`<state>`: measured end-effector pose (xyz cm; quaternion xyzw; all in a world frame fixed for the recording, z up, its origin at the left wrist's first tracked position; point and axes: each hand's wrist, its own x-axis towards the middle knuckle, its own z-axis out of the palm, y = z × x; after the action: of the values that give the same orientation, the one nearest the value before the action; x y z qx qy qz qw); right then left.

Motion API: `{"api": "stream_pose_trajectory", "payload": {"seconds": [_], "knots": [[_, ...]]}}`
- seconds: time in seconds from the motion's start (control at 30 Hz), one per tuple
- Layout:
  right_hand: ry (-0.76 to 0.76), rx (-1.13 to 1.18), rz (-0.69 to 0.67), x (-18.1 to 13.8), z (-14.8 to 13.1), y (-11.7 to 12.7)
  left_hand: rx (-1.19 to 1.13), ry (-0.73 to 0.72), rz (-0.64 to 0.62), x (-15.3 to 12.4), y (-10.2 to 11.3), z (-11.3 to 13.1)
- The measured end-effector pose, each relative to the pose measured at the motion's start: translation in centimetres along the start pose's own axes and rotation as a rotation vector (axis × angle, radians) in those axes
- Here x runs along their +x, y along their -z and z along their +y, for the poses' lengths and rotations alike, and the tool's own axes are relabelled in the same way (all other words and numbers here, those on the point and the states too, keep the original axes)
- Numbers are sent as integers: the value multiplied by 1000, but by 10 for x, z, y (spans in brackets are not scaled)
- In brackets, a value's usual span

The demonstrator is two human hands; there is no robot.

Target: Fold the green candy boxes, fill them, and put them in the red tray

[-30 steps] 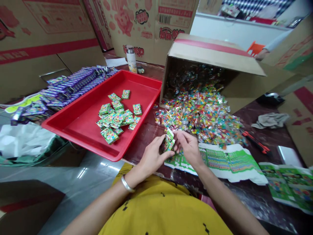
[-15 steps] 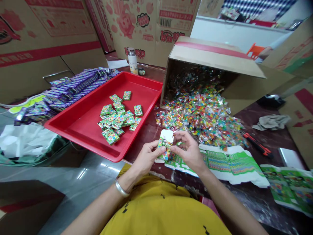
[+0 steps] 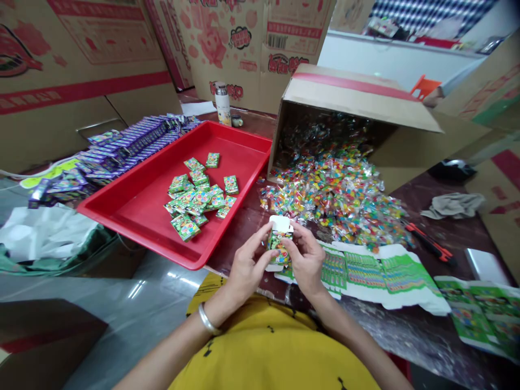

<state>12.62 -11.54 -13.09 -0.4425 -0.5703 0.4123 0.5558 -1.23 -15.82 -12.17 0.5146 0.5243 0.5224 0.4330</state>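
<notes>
A small green printed carton with its white top flap open is pinched between both my hands just above the table's near edge. My left hand grips its left side, thumb and fingers curled round it. My right hand holds the right side, fingers closed on it. Flat green carton blanks lie on the table right behind my hands. Beyond them a heap of wrapped coloured candies spills from a tipped cardboard box.
A red tray on the left holds several folded green cartons. Purple packets are stacked behind it. A bottle stands at the back. An orange-handled cutter and a grey cloth lie at the right. More blanks lie at the far right.
The carton has turned from edge-on to upright with its white flap open. Both hands came slightly nearer my body while keeping hold of it.
</notes>
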Motion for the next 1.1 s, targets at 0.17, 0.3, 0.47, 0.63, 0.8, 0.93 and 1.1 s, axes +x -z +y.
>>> {"api": "stream_pose_trajectory", "payload": {"seconds": [0.17, 0.3, 0.47, 0.63, 0.8, 0.93, 1.1], "knots": [[61, -129, -13, -6, 9, 4, -68, 23, -119, 2, 6, 4], [56, -169, -107, -1, 6, 6, -142, 15, -129, -1, 7, 3], [53, -112, -181, 5, 1, 8, -162, 42, -125, -4, 7, -3], [-57, 100, -195, 10, 3, 7, -309, 108, -88, -3, 6, -6], [-185, 64, -368, 25, -4, 16, -123, 53, -109, -2, 9, -3], [-284, 14, -413, 38, -7, 23, -39, 12, -153, -1, 12, 1], [-249, -1, -431, 44, -8, 23, -34, 33, -216, -1, 12, 4]]}}
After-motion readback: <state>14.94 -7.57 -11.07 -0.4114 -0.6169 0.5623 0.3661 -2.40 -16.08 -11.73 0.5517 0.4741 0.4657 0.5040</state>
